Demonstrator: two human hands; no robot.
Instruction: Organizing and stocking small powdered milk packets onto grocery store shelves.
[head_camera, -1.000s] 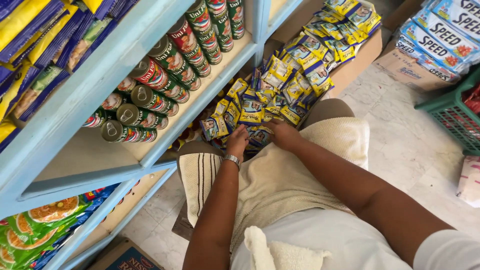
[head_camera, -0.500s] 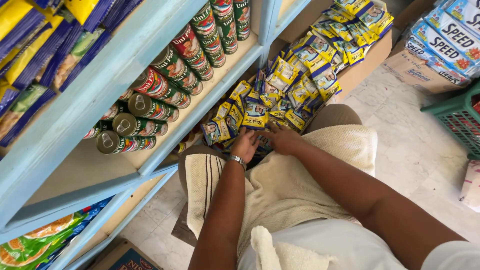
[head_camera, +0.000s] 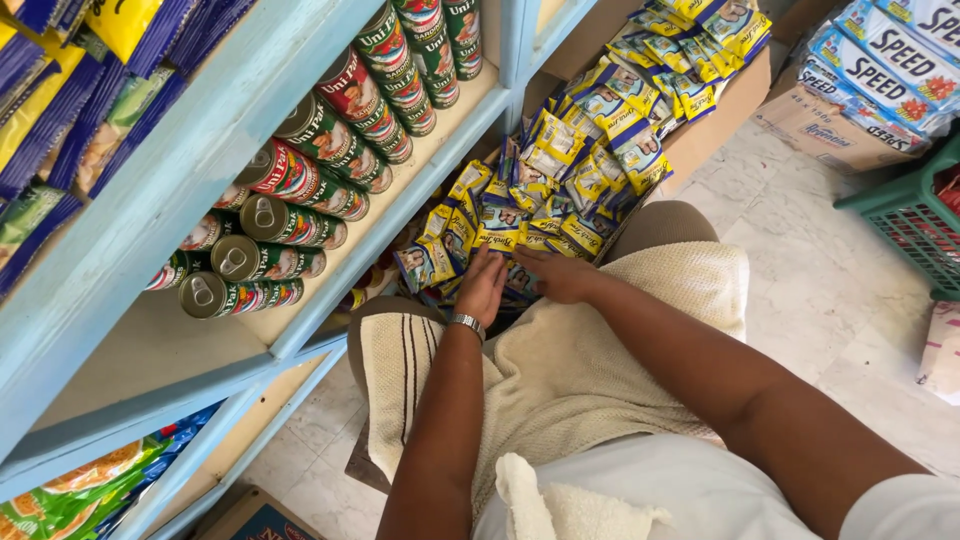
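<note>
Head view: both hands, left hand and right hand, lie flat, grip wide, steadying yellow packets beside shelf cans.

light: bright, even, soft | shadows: faint, under shelf | focus: sharp | edges: slight wide-angle stretch

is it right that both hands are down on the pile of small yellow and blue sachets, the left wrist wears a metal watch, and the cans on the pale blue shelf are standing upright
Not quite. The head view shows the red and green tin cans lying on their sides, pull-tab ends facing out, not upright. The rest holds: the left hand and right hand rest on the small yellow and blue sachets, and the left wrist wears a metal watch, beside the pale blue shelf.
</note>
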